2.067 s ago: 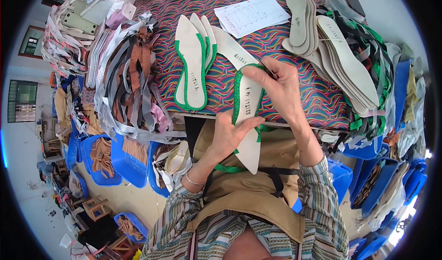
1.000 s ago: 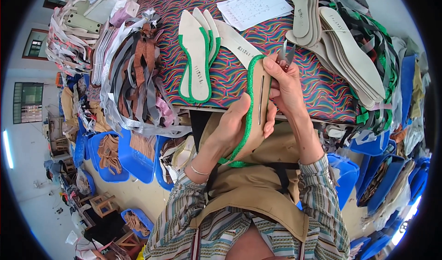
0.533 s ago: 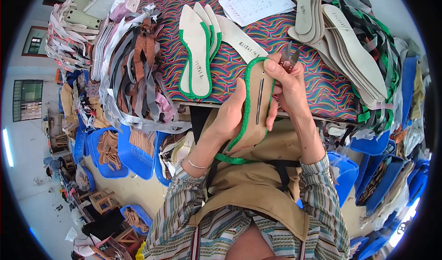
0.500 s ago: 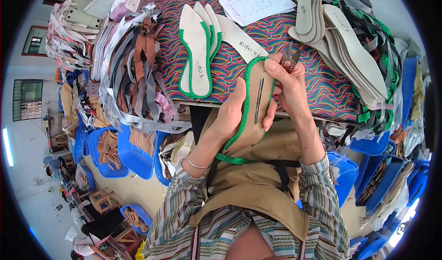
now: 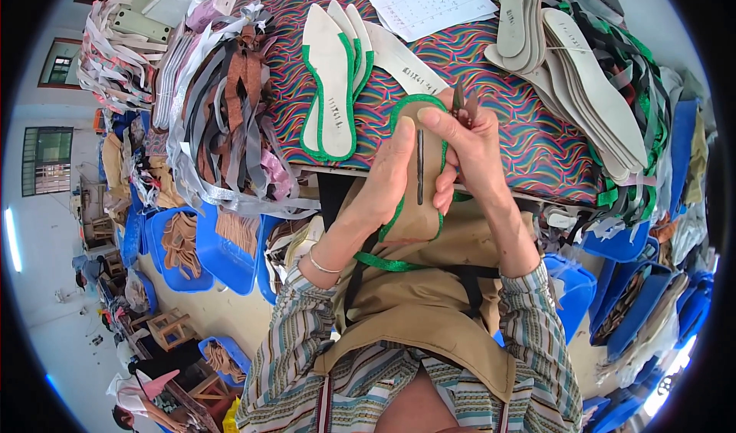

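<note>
You are holding a tan insole (image 5: 420, 180) up over the near edge of the desk (image 5: 529, 138), above your apron, and a green binding strip (image 5: 387, 260) is running round its rim. Your left hand (image 5: 387, 176) is gripping the left edge of the insole, thumb pressing near the toe, while your right hand (image 5: 468, 145) is pinching the toe end together with a small dark tool (image 5: 458, 95) sticking up between the fingers. The green edging is already covering the toe curve and both long sides as far as can be seen; a loose tail of it is hanging below the heel across your lap, so the heel end looks unfinished and the tail is yet to be dealt with, by my judgement. On the desk ahead, three finished white insoles with green edging (image 5: 333, 80) are lying fanned together, with one plain white insole (image 5: 402, 61) just beside them, and a tall heap of unedged grey insoles (image 5: 583, 80) is waiting at your right, which suggests much work is left. A white paper sheet (image 5: 433, 3) with rows of handwriting is lying at the far edge; each white insole is carrying a small dark printed mark along its middle. Blue bins (image 5: 222, 253) of straps are standing under the desk at left.
</note>
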